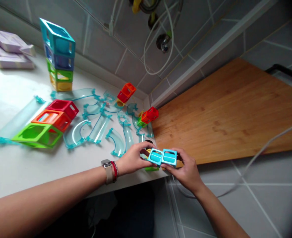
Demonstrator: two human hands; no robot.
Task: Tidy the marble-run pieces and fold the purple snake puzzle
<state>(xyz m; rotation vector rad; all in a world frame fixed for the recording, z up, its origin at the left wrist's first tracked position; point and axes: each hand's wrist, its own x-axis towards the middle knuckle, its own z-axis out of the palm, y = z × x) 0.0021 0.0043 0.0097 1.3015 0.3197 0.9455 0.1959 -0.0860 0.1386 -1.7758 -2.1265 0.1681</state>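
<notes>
My left hand [133, 158] grips a light-blue hollow toy block [155, 156] between thumb and fingers. A second light-blue block [169, 157] is pinched in my right hand [187, 169]. The two blocks sit side by side, their edges meeting or nearly so. Partly hidden beneath them, a green block [151, 169] shows near the counter's front right corner, with some yellow above it. To the left lie clear teal track pieces [117, 142], curved and straight. A wristwatch [107, 165] and a red bracelet are on my left wrist.
On the white counter [83, 168], a tall block stack [60, 54] stands at the back left. Red, orange and green blocks [48, 124] lie before it. Red blocks [149, 114] and orange-red ones [126, 92] stand farther back. A wooden board [225, 115], cables [255, 158] and lilac boxes [14, 49] flank them.
</notes>
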